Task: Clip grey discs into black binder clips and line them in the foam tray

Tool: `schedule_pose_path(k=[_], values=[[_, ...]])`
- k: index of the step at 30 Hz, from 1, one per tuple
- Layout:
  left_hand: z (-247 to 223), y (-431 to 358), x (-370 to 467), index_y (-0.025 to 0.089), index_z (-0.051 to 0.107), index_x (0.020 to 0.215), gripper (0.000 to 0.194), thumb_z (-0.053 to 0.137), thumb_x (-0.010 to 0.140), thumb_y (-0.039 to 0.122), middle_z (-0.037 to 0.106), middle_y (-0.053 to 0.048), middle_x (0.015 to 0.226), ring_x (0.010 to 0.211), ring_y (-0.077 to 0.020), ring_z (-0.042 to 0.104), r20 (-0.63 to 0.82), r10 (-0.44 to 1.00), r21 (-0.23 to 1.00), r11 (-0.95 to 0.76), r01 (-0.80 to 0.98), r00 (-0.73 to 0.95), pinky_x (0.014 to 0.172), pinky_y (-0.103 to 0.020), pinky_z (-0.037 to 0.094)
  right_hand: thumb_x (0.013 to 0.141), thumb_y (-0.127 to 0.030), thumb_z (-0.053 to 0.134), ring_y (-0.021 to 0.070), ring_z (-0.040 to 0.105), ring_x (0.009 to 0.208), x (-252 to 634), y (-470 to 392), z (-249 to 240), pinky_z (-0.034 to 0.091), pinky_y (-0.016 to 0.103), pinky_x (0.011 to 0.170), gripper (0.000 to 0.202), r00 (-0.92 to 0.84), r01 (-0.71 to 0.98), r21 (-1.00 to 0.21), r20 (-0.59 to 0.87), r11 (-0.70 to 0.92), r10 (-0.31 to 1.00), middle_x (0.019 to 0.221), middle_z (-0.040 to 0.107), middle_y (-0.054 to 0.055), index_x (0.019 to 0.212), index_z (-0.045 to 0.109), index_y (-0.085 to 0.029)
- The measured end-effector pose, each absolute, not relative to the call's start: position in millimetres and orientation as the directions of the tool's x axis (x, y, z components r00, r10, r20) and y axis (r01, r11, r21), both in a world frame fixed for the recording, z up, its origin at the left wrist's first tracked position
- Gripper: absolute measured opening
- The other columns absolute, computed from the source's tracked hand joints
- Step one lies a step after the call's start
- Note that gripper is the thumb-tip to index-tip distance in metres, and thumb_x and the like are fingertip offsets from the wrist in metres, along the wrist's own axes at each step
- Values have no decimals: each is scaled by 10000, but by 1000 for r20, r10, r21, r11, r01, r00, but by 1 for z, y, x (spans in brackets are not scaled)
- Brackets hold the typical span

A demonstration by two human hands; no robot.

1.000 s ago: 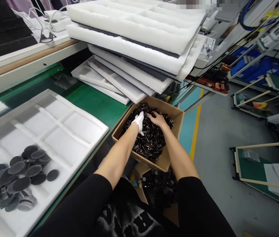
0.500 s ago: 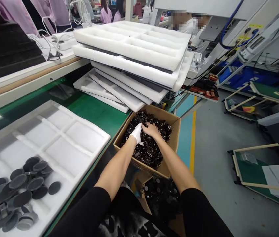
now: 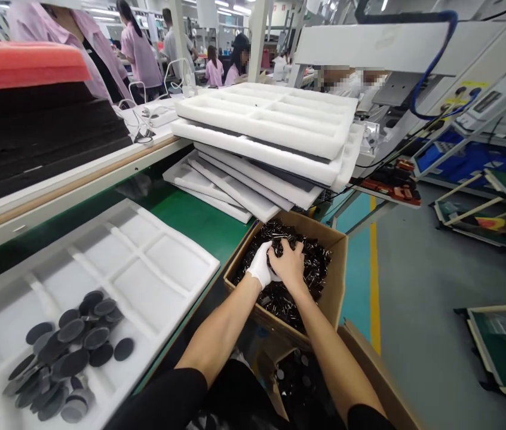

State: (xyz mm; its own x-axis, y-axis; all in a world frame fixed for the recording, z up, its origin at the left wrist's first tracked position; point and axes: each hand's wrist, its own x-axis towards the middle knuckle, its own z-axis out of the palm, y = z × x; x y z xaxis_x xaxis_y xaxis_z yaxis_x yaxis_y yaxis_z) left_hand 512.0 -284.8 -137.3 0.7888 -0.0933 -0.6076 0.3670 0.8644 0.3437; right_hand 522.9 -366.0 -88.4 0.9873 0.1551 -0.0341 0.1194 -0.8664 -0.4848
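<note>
Both your hands are down inside the cardboard box (image 3: 337,280), close together over a big pile of black clips (image 3: 284,307) with shiny wires. Your left hand (image 3: 261,266) wears a white glove, and I cannot tell whether it is squeezing a clip, since your other hand covers part of it. Your right hand (image 3: 290,266) is bare, with its fingers bent and a bit apart, and I cannot tell if they pinch anything; dark bits show between the two hands. The clips are under your hands and all around them. It looks to me as if you are in the middle of gathering clips, with lots left: they spread nearly from wall to wall, and I see none on the white foam tray (image 3: 167,257) to the left of your hands. What seems done there is a heap of dark round discs (image 3: 74,362), at the end of the tray nearer to you. Past your hands, more foam trays (image 3: 261,131) sit in a crooked stack. Below your hands, closer to you, a lower box holds more dark pieces (image 3: 300,382), too dim to make out well.
</note>
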Motion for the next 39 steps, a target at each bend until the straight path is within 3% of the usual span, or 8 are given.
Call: schedule_pose_path(k=[4,8,16,21,25,33,36,39], values=[[-134,-289,497,216,729,966,296,688,881,497,787,-73,1063,1160,-286,718,-527,2,385,892,236,850,1050,-437,591,979,-457,532,477,577,1291,502,-364,-92,525,663,1018,530,985,171,-493,79,-853,152,1518,421,249,1435,645,-212],[-130,-294,482,228,741,1077,203,658,914,315,776,-13,1232,1317,-205,648,-420,187,464,885,33,888,1188,-317,486,985,-458,525,469,547,1334,482,-367,-98,507,658,1059,533,970,222,-492,198,-842,140,1542,409,250,1435,655,-204],[-95,-298,465,202,757,1052,214,719,842,195,774,-31,1182,1345,-228,620,-241,321,557,819,-140,916,1278,-365,369,985,-423,542,451,510,1399,466,-374,-81,467,636,1141,515,903,340,-500,411,-796,127,1503,414,283,1391,684,-140],[-57,-292,455,176,762,1066,280,776,795,245,764,-53,1151,1279,-248,646,-118,372,590,772,-236,921,1262,-409,372,939,-381,603,434,545,1367,461,-371,-55,500,606,1114,484,757,493,-460,645,-739,103,1409,474,278,1320,725,-107],[-26,-275,437,177,768,1054,256,766,803,229,749,-44,1136,1225,-233,649,-43,467,610,713,-347,883,1243,-401,387,947,-384,630,413,587,1318,451,-355,-28,514,597,1107,462,648,622,-394,745,-677,161,1363,504,259,1310,727,-115],[33,-196,327,194,704,1138,235,706,908,240,718,-63,1242,1320,-262,623,79,731,688,452,-568,678,1259,-458,404,946,-388,649,381,613,1220,379,-264,19,556,583,1040,461,447,883,-358,841,-305,306,1262,507,208,1327,700,-133],[39,-163,257,190,689,1166,236,665,936,237,707,-79,1312,1390,-272,592,160,849,748,228,-623,503,1288,-472,373,958,-385,629,378,603,1237,323,-220,22,539,594,1068,458,382,920,-386,847,-68,369,1279,488,211,1330,680,-123],[35,-136,177,193,686,1187,247,635,953,254,705,-69,1334,1413,-261,584,243,933,824,-55,-564,264,1300,-444,366,973,-387,600,385,581,1299,253,-181,20,542,596,1081,454,346,873,-462,812,154,470,1340,463,220,1351,651,-140]])
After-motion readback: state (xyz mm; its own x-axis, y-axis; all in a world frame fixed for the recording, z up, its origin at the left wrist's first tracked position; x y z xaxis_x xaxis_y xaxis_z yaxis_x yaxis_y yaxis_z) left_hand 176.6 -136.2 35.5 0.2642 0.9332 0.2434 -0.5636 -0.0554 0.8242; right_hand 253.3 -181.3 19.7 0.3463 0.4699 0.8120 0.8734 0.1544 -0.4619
